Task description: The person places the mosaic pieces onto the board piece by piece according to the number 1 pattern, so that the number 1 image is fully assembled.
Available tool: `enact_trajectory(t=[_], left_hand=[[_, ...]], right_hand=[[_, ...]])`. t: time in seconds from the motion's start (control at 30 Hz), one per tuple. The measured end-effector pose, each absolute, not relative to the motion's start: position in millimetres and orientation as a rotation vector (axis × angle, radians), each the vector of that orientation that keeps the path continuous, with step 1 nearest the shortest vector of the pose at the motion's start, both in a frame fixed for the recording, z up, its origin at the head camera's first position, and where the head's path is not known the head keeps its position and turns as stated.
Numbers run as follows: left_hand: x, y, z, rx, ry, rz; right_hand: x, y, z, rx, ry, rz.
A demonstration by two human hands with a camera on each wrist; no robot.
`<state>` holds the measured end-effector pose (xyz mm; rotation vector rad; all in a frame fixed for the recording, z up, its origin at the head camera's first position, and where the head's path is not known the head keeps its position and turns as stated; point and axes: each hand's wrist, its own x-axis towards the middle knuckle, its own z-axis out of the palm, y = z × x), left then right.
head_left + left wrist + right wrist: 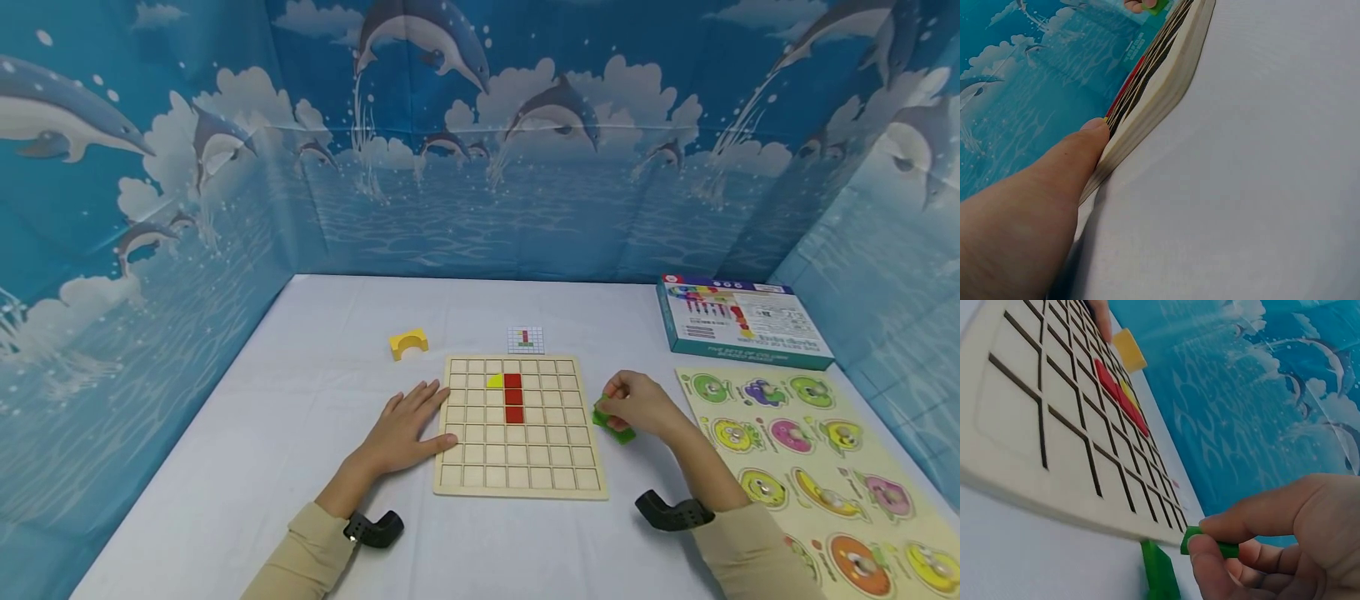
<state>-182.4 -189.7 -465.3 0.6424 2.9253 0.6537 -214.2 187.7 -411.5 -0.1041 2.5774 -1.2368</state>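
A wooden grid board (465, 477) lies flat on the white table. In its upper part sit a column of red square pieces (513, 398) and a yellow piece (495, 381) beside the top one. My left hand (397, 433) rests on the board's left edge, fingers extended and thumb touching the rim. Just right of the board, my right hand (643, 406) pinches a small green block (1189, 542) between thumb and fingers. Another green block (1160, 572) is on the table below it, partly hidden by this hand in the head view.
A yellow arch block (408, 342) lies beyond the left hand. Behind the board is a small gridded pattern card (525, 340). At the right are a game box (750, 321) and a sheet with fruit pictures (731, 475). Dolphin-printed cloth (480, 208) walls the table.
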Motion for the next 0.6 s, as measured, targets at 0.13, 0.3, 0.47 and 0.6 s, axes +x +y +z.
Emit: enact_trajectory(t=[0.13, 0.3, 0.47, 0.6], left_hand=[[-183, -190, -467, 0.645, 2.927, 0.656], [-183, -190, -467, 0.641, 2.931, 0.651], [-182, -190, -465, 0.640, 2.929, 0.653], [-182, -190, -466, 0.642, 2.931, 0.654]], right_hand=[[-211, 175, -411, -0.125, 2.565, -1.310], [-208, 163, -412, -0.177, 2.549, -1.356], [-207, 154, -415, -0.236, 2.466, -1.412], [-206, 145, -417, -0.248, 2.378, -1.468]])
